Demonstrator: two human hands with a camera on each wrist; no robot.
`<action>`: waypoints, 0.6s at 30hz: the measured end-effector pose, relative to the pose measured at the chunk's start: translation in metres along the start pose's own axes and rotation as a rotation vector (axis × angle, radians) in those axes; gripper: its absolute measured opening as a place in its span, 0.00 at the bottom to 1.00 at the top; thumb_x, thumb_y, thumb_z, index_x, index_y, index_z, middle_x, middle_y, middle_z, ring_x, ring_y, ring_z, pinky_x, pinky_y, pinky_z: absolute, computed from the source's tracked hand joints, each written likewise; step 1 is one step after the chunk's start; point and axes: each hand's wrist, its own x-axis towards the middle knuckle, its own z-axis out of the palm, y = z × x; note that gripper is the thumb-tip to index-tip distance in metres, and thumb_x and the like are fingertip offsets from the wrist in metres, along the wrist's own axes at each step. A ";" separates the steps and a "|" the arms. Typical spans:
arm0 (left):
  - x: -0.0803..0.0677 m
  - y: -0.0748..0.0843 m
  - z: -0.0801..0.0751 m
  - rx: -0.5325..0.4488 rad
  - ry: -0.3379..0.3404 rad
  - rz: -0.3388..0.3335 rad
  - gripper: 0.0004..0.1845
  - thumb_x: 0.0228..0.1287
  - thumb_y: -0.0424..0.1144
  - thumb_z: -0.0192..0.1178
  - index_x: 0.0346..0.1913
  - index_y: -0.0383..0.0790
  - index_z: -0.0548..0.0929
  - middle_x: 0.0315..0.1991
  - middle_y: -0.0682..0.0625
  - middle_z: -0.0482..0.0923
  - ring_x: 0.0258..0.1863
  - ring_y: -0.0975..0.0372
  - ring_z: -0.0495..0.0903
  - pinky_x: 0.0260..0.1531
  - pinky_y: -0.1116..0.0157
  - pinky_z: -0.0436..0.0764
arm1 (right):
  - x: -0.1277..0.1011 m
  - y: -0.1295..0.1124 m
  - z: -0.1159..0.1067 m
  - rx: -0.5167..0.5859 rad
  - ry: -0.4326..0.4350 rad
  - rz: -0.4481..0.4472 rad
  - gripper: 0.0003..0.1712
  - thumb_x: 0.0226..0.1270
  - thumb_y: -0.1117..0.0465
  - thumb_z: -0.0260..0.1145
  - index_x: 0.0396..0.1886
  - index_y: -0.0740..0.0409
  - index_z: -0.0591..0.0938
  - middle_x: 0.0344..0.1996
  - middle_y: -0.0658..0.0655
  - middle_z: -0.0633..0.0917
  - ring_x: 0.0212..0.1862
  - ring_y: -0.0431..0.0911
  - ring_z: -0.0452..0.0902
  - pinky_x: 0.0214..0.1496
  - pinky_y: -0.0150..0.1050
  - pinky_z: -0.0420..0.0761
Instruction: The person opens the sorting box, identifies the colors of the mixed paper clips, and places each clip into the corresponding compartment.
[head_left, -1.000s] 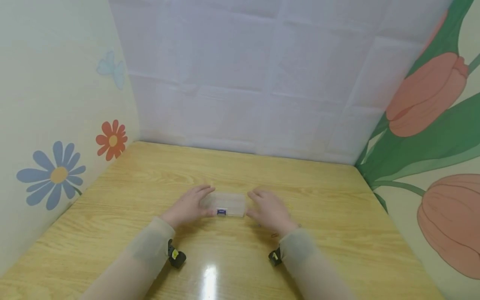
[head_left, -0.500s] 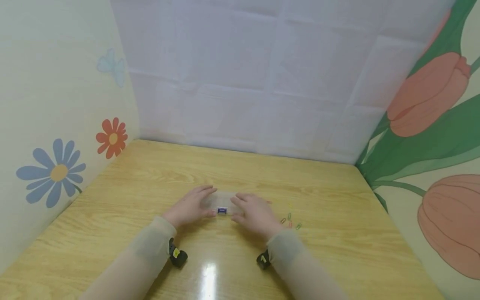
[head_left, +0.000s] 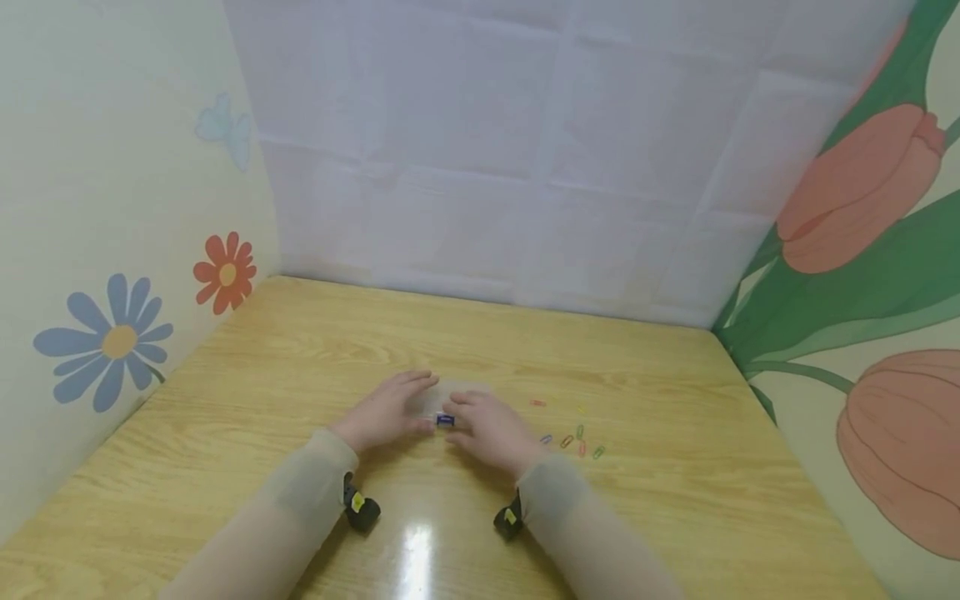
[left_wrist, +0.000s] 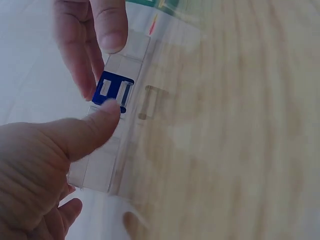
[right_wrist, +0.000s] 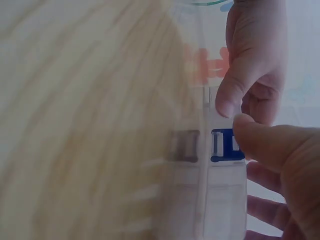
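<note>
A clear plastic box [head_left: 471,387] with a blue latch [head_left: 446,420] on its near side sits on the table between both hands. My left hand [head_left: 386,408] grips the box's left part, thumb along the front and fingers round the back. From the right, my right hand [head_left: 491,429] holds it too. Its thumb [right_wrist: 255,137] touches the edge of the latch, with the other fingers behind the box. In the left wrist view, the left thumb [left_wrist: 100,122] lies at the lower end of the latch. The hands cover much of the box in the head view.
Several coloured paper clips lie right of the hands, among them a green clip [head_left: 580,432], a blue clip [head_left: 546,439] and a red clip [head_left: 537,403]. The wooden table [head_left: 315,342] meets a white cloth backdrop [head_left: 465,167], with flower-printed walls on both sides.
My right hand has moved left, from the box's right end onto its front near the latch, uncovering the paper clips. The left hand has hardly moved.
</note>
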 end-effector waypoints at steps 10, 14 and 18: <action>0.001 0.000 0.001 -0.019 0.010 0.009 0.37 0.57 0.45 0.69 0.68 0.35 0.69 0.70 0.40 0.62 0.68 0.44 0.60 0.67 0.46 0.60 | 0.005 -0.004 0.004 -0.028 0.054 0.023 0.15 0.66 0.55 0.65 0.51 0.50 0.84 0.60 0.53 0.78 0.62 0.51 0.73 0.67 0.46 0.68; 0.001 0.001 0.000 -0.021 0.008 0.010 0.37 0.57 0.45 0.70 0.68 0.34 0.69 0.70 0.40 0.62 0.68 0.44 0.60 0.67 0.46 0.59 | 0.008 -0.005 0.008 0.005 0.099 0.062 0.10 0.65 0.55 0.66 0.44 0.48 0.87 0.57 0.51 0.81 0.59 0.49 0.76 0.63 0.45 0.72; 0.001 0.001 0.000 -0.033 0.005 -0.001 0.37 0.57 0.45 0.70 0.68 0.35 0.69 0.70 0.40 0.63 0.69 0.44 0.60 0.67 0.46 0.59 | 0.010 -0.004 0.014 0.083 0.151 0.131 0.08 0.63 0.54 0.68 0.40 0.47 0.88 0.54 0.49 0.83 0.57 0.47 0.77 0.62 0.44 0.73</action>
